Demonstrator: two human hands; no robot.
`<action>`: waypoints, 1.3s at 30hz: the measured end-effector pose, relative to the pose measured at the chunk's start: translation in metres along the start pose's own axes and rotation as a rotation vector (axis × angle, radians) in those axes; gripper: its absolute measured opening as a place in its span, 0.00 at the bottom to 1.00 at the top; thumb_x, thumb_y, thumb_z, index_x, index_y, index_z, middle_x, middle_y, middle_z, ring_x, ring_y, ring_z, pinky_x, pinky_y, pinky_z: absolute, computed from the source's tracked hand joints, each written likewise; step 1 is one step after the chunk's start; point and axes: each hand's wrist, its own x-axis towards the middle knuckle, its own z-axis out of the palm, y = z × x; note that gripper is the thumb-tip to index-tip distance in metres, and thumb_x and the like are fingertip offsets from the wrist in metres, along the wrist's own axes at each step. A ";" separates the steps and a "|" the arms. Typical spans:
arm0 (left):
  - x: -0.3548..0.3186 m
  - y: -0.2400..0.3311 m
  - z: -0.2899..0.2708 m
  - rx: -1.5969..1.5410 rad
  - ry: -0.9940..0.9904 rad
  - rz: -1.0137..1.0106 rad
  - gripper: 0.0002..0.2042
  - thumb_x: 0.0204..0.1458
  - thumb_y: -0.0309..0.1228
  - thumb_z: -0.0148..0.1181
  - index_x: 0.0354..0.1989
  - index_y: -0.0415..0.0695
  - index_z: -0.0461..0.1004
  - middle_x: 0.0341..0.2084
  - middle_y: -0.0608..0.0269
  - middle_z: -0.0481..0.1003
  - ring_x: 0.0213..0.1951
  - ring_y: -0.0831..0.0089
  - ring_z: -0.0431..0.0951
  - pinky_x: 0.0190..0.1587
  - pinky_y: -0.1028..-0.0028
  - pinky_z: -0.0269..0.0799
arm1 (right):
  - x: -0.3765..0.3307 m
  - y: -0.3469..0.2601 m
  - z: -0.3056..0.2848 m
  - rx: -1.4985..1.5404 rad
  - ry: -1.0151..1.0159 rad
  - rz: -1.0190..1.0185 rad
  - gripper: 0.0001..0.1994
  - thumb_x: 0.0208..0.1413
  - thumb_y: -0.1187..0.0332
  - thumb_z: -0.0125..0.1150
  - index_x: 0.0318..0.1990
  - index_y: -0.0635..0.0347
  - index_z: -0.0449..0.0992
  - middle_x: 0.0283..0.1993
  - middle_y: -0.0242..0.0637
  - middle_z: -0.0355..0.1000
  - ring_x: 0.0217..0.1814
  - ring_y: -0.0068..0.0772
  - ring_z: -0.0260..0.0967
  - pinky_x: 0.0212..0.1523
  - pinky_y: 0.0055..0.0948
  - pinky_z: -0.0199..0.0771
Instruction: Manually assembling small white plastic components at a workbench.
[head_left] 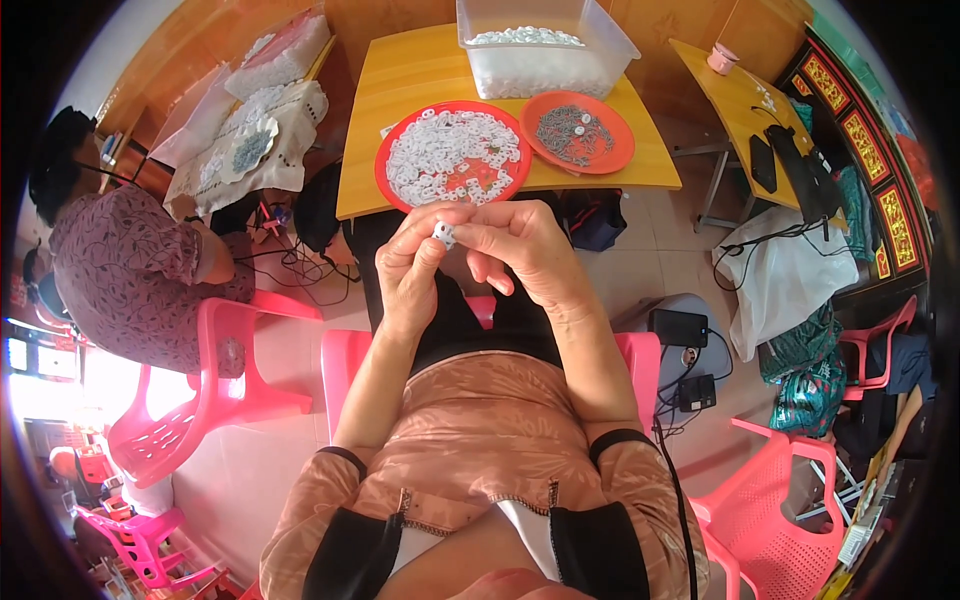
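Note:
My left hand (412, 262) and my right hand (525, 250) meet in front of me, just short of the table's near edge. Between their fingertips is a small white plastic piece (444, 234) with dark holes. The left thumb and fingers pinch it, and the right thumb and forefinger press on it from the other side. Right behind them, a red round tray (383, 160) holds many similar white pieces. Beside that, an orange plate (622, 140) carries a heap of small grey metal parts (575, 137) and a couple of white pieces.
A clear plastic bin (525, 72) of white pieces stands at the yellow table's (400, 65) back. At left, another person (140, 265) sits at a cloth-covered table (285, 125). Pink chairs (215, 385) stand around; cables and a black device (678, 328) lie to my right.

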 end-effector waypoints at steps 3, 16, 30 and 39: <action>-0.002 0.000 0.003 -0.011 0.053 0.010 0.17 0.57 0.40 0.52 0.43 0.37 0.75 0.44 0.55 0.73 0.48 0.67 0.70 0.53 0.68 0.63 | 0.000 -0.001 0.005 0.014 -0.007 0.001 0.10 0.56 0.67 0.57 0.36 0.66 0.78 0.17 0.32 0.67 0.12 0.14 0.57 0.13 0.14 0.54; 0.000 -0.001 -0.004 -0.199 0.030 -0.116 0.18 0.57 0.39 0.53 0.46 0.36 0.73 0.44 0.55 0.73 0.48 0.69 0.70 0.53 0.70 0.63 | 0.002 0.007 0.007 -0.042 -0.054 -0.030 0.11 0.58 0.66 0.54 0.39 0.67 0.74 0.19 0.30 0.68 0.15 0.15 0.60 0.17 0.15 0.58; -0.001 0.004 0.008 -0.361 0.124 -0.110 0.19 0.60 0.40 0.46 0.46 0.33 0.71 0.48 0.51 0.71 0.50 0.66 0.71 0.55 0.68 0.64 | 0.014 0.035 0.020 -1.062 0.244 -0.828 0.11 0.49 0.68 0.57 0.36 0.63 0.64 0.18 0.40 0.67 0.20 0.39 0.70 0.20 0.33 0.69; -0.010 0.004 0.023 -0.506 0.215 -0.139 0.21 0.59 0.42 0.48 0.46 0.33 0.70 0.48 0.49 0.71 0.49 0.65 0.72 0.54 0.69 0.65 | 0.013 0.040 0.022 -1.121 0.326 -0.878 0.13 0.48 0.67 0.55 0.39 0.66 0.68 0.16 0.37 0.65 0.16 0.36 0.67 0.18 0.30 0.67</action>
